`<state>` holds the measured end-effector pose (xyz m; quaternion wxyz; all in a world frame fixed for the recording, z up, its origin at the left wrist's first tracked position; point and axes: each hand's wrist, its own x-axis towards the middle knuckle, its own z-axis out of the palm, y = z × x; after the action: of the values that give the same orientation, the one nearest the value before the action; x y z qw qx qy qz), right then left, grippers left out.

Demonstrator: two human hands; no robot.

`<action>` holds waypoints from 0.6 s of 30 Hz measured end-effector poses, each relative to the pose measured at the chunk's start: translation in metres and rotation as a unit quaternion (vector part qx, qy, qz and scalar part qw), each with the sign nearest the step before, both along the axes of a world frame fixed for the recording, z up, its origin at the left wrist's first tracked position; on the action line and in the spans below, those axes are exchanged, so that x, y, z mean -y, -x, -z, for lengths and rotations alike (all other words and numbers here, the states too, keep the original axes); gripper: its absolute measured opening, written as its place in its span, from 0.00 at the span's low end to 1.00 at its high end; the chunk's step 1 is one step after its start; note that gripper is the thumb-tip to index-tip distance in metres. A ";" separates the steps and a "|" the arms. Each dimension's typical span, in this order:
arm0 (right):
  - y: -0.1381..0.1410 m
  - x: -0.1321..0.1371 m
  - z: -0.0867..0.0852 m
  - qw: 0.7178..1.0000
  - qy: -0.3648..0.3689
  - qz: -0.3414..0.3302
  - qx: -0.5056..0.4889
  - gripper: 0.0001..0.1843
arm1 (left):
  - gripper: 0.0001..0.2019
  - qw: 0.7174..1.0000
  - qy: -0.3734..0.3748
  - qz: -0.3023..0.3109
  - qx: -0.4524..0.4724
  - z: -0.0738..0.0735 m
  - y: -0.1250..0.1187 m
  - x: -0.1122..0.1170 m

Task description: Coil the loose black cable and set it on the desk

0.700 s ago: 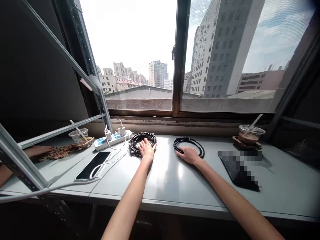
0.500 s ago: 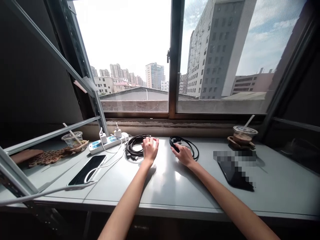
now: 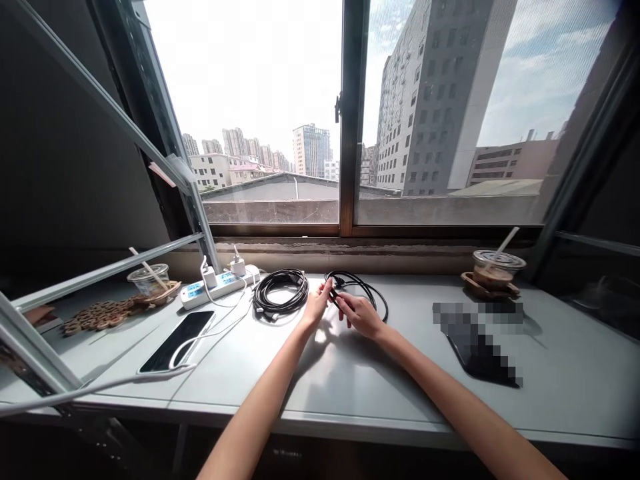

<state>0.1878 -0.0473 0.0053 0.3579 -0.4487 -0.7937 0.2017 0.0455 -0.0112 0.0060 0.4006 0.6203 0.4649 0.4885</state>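
On the table (image 3: 325, 377), left hand (image 3: 317, 308), right hand (image 3: 361, 317) — fingers (image 3: 324, 296) pinching thin cable (image 3: 373, 292) (end hidden).

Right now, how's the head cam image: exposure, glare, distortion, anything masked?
Head view: backlit, left window pane blown white, left wall near black. Head view: sky glare on the table below left hand and right hand; the thin cable they pinch is sharp. Head view: wide-angle bend at the edges; pixelated patch masks part of the dark tablet.

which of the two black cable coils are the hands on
The thinner coil on the right: left hand and right hand both grip its end. The thicker coil by the power strip lies untouched.
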 end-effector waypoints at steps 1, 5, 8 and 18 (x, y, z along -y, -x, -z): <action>0.001 0.000 -0.001 1.000 0.001 -0.004 -0.016 0.21 | 0.27 1.000 0.014 0.009 0.019 -0.002 0.000 0.001; 0.002 -0.002 -0.001 0.997 0.006 -0.006 -0.075 0.24 | 0.30 0.995 0.060 0.030 0.069 -0.005 -0.001 0.007; -0.001 -0.005 -0.001 0.993 -0.001 0.014 -0.120 0.25 | 0.28 0.993 0.074 0.018 0.089 -0.003 -0.002 0.009; -0.033 -0.015 -0.079 0.973 -0.114 0.140 -0.142 0.28 | 0.28 0.990 0.066 0.015 0.123 -0.001 -0.009 0.002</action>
<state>0.2211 -0.0325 0.0845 0.5403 -0.4781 -0.6820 0.1200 0.0542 -0.0135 0.0073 0.5021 0.5346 0.4343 0.5230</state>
